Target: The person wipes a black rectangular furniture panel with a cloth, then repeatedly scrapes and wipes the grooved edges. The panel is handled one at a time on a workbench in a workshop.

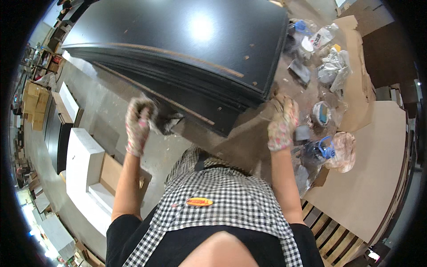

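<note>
In the head view, my left hand (pixel 139 121), in a patterned work glove, is closed on a crumpled dark grey rag (pixel 165 122) that hangs from its right side. The hand is left of a stack of black panels (pixel 178 73), apart from its near edge. My right hand (pixel 283 122), also gloved, is beside the stack's near right corner. Its fingers look bent but are smeared by motion, so I cannot tell whether they hold anything. The top panel (pixel 151 22) is smooth and glossy, with brown chipped marks along its near edge.
Right of my right hand are clear plastic bottles (pixel 322 38), crumpled plastic wrap (pixel 333 66), a tape roll (pixel 321 113) and a blue-handled bottle (pixel 327 149). Beyond them, a beige board (pixel 360 178) lies over a slatted wooden pallet (pixel 331 233). White boxes (pixel 84 164) stand at left.
</note>
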Demonstrator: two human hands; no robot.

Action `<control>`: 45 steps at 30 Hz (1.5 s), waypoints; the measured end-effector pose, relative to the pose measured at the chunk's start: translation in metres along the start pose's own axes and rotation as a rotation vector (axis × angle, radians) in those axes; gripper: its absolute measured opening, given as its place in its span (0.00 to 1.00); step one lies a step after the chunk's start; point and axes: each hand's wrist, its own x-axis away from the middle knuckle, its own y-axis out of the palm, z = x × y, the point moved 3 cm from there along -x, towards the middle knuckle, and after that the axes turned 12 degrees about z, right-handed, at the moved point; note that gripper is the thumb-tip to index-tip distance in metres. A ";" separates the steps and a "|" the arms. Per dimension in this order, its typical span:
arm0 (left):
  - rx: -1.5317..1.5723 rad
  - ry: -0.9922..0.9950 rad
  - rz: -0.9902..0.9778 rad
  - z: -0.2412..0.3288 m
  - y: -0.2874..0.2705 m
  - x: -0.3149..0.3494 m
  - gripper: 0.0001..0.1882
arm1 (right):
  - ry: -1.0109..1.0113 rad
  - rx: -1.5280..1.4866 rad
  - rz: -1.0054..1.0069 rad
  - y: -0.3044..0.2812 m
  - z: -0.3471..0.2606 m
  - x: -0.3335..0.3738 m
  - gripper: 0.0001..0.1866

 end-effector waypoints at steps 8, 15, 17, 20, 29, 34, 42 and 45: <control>0.253 -0.631 -0.238 0.070 0.067 0.050 0.10 | -0.363 0.022 -0.128 0.094 0.013 -0.133 0.09; -0.026 -0.682 -0.484 0.083 0.063 0.045 0.16 | -0.240 -0.138 -0.299 0.130 0.011 -0.188 0.11; 0.043 -0.738 -0.465 0.087 0.064 0.045 0.17 | -0.368 -0.003 -0.347 0.141 0.010 -0.209 0.12; 0.061 -0.722 -0.446 0.092 0.065 0.042 0.16 | -0.206 -0.067 -0.381 0.135 0.023 -0.243 0.11; 0.157 -0.871 -0.476 0.086 0.065 0.048 0.15 | -0.574 0.222 -0.690 0.090 0.030 -0.251 0.14; 0.307 -0.904 -0.416 0.089 0.060 0.050 0.14 | -0.171 -0.265 -0.815 0.076 0.009 -0.171 0.15; 0.075 -0.769 -0.610 0.085 0.060 0.045 0.13 | -0.017 -0.226 -0.626 0.078 0.010 -0.118 0.15; 0.043 -0.632 -0.639 0.085 0.062 0.044 0.10 | -0.021 -0.196 -0.615 0.075 0.010 -0.114 0.15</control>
